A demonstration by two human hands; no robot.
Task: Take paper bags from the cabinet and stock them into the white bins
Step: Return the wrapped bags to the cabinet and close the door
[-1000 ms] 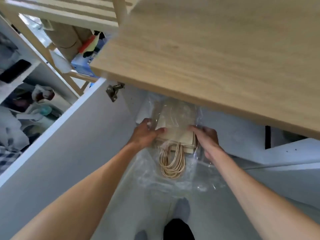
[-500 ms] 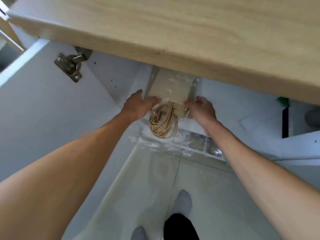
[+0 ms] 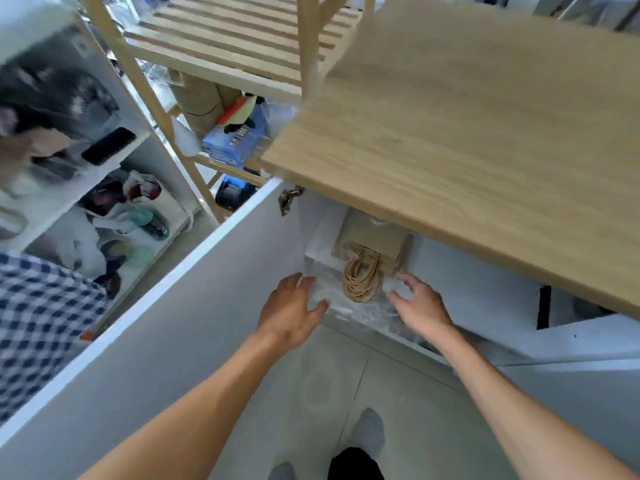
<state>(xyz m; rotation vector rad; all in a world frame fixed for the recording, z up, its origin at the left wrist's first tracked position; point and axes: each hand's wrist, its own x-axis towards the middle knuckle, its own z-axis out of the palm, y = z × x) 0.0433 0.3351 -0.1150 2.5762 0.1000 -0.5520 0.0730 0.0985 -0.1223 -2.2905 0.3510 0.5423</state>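
Both hands have let go of the paper bags [image 3: 372,237]: left hand [image 3: 291,310] and right hand [image 3: 420,306], fingers released, now rest on the loose plastic wrap [image 3: 346,303] while the bundle lies in the cabinet [image 3: 242,271] under the desk [image 3: 467,133], not yet removed.

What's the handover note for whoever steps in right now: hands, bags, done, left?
Left hand: open, fingers on the clear plastic wrap, holding nothing.
Right hand: open, fingers spread at the wrap's right side, holding nothing.
Paper bags: one wrapped bundle lying inside the open cabinet under the wooden top, twine handles hanging toward the front edge.
Done: cabinet door open, bundle reached.
Left: grip the bundle, pull it out, stock the white bins, which are not in view.
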